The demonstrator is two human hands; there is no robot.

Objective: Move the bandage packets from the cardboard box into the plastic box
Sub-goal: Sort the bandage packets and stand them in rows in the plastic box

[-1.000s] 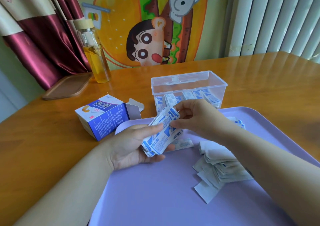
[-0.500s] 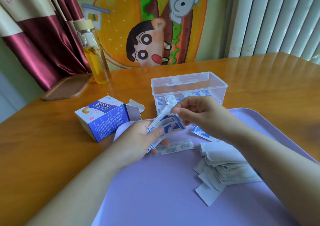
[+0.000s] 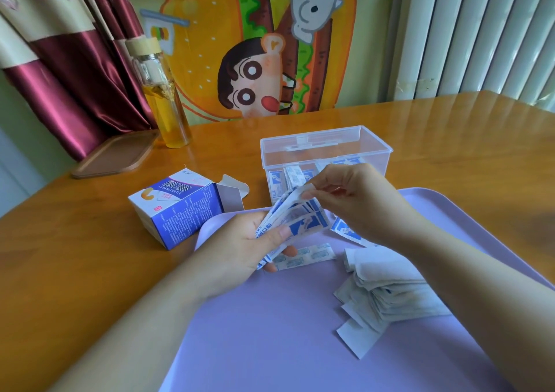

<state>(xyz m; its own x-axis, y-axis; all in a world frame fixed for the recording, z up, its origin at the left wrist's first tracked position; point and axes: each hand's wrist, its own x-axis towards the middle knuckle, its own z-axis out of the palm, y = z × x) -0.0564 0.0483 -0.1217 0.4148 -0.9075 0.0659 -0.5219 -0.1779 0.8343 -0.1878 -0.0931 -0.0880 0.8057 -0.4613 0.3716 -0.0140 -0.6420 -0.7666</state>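
Over the far left corner of the tray point(image 3: 270, 346), the left hand point(image 3: 240, 241) grips fanned bandage packets point(image 3: 300, 220), thumb pressed on top; the right hand point(image 3: 354, 199) pinches the uppermost. Peel it off singly (fans slip), then lower it into the plastic box point(image 3: 327, 148) just beyond.

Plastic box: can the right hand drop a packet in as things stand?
Probably yes: the plastic box stands open just beyond the right hand, nothing between them. That hand pinches a packet.
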